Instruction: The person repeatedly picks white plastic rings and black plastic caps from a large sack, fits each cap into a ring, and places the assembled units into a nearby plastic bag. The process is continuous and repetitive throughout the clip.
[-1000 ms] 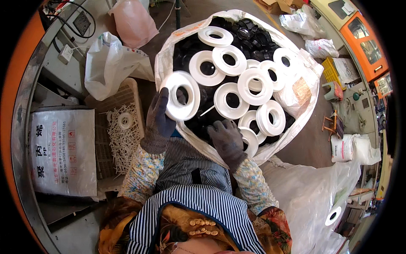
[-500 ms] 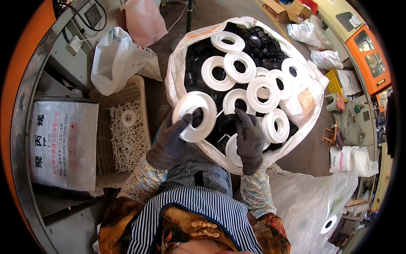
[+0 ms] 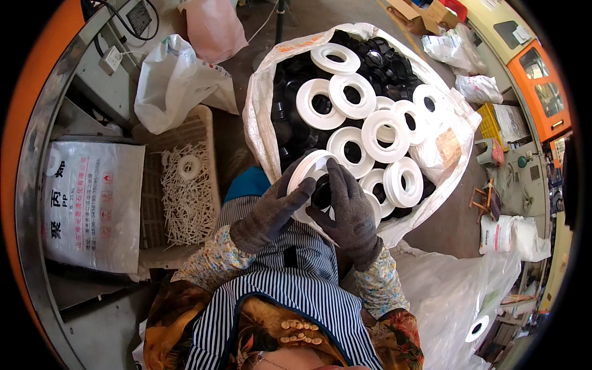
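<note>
My left hand [image 3: 266,216], in a grey glove, is closed round the edge of a white plastic ring [image 3: 303,172], which is tilted on its side. My gloved right hand [image 3: 350,217] grips a black plastic ring-shaped part [image 3: 322,193] and has it against the white ring's centre hole. Fingers hide part of both, so how far the black part sits in the hole cannot be seen. Just beyond my hands stands a wide white woven sack [image 3: 258,108], filled with black plastic parts [image 3: 383,66]. Several flat white rings [image 3: 385,137] lie on top of them.
At the left, a plastic crate [image 3: 211,148] holds many thin white sticks and a white ring. Beside it lies a printed white sack [image 3: 95,209]. A white bag [image 3: 161,92] and a pink bag [image 3: 214,31] stand behind. Clear plastic sheeting [image 3: 444,290] spreads at the right.
My left hand has brought the white ring right and turned it edge-on. My right hand has lifted the black part from the sack and moved left to meet the ring.
</note>
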The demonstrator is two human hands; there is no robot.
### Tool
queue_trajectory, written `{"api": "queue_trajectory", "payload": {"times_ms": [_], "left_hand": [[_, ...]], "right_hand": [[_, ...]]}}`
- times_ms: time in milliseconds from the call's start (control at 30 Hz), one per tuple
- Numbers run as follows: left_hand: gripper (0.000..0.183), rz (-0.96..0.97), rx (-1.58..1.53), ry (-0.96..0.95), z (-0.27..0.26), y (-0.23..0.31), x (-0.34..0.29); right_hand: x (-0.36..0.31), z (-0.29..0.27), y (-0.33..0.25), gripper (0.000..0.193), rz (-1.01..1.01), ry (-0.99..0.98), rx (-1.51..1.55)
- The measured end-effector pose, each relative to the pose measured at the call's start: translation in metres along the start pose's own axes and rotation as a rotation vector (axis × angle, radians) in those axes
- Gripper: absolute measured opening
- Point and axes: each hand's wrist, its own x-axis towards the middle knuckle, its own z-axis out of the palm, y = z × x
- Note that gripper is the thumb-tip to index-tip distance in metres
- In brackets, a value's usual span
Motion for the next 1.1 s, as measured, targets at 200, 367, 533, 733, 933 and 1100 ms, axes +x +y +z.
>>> {"api": "queue_trajectory", "payload": {"times_ms": [200, 367, 533, 733, 933, 1100], "left_hand": [[0.050, 0.315, 0.324, -0.033, -0.006, -0.011, -0.001], [0.065, 0.045, 0.096, -0.051, -0.006, -0.007, -0.006], [0.078, 0.366, 0.444, -0.071, -0.011, -0.006, -0.003], [0.071, 0.009, 0.105, -0.125, -0.008, -0.010, -0.006], [0.058, 0.247, 0.366, -0.027, 0.003, -0.012, 0.001], [0.056, -0.035, -0.144, 0.069, 0.035, -0.017, 0.000]], "right_hand": [[-0.002, -0.006, 0.005, 0.090, 0.029, -0.116, 0.059], [-0.001, -0.006, 0.006, 0.091, 0.006, -0.158, 0.018], [-0.002, -0.008, 0.009, 0.090, -0.132, -0.135, -0.072], [-0.004, -0.012, 0.014, 0.087, -0.197, -0.214, -0.200], [-0.008, -0.004, 0.013, 0.085, 0.026, -0.106, 0.068], [-0.029, 0.016, 0.028, 0.058, 0.634, -0.133, 1.110]]}}
